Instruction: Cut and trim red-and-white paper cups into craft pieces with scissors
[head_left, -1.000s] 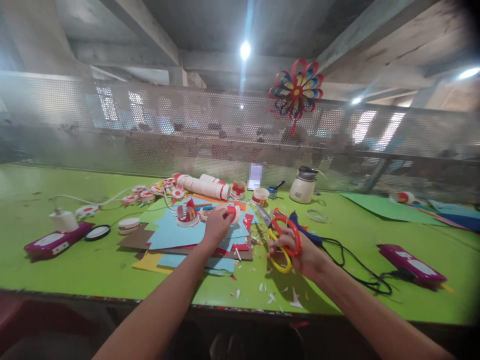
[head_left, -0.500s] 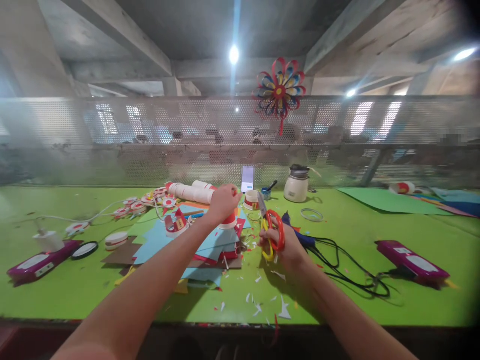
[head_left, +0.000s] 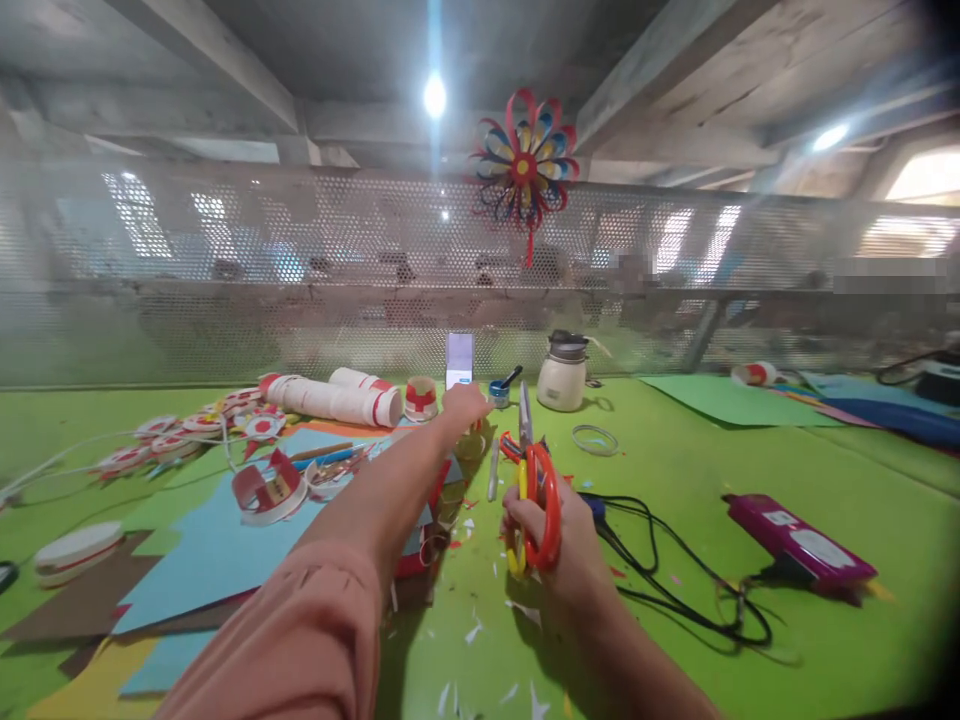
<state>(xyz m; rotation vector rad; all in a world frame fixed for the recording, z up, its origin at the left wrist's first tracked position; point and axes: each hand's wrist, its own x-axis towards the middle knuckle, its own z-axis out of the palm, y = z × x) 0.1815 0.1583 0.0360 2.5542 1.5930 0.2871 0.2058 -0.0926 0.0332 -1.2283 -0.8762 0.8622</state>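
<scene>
My right hand holds scissors with red and yellow handles, the blades pointing up and away. My left hand reaches far forward, low over the table in front of the propped phone. Its fingers are mostly hidden and blurred. Just left of it stands a short white paper cup with a red band. To its right sits a small blue jar with a dark stick in it. Between the hands lie a slim silver tool and a red-handled item.
Coloured paper sheets lie at left, with a cut white-and-red cup piece, stacked cups and red-and-white flower discs. At right are a white jug, black cable and purple power strip. Paper scraps litter the middle.
My view has shifted right and closer. My left hand has moved forward towards the phone. The white ring-shaped piece right of the phone is out of sight. The scissors stay in my right hand.
</scene>
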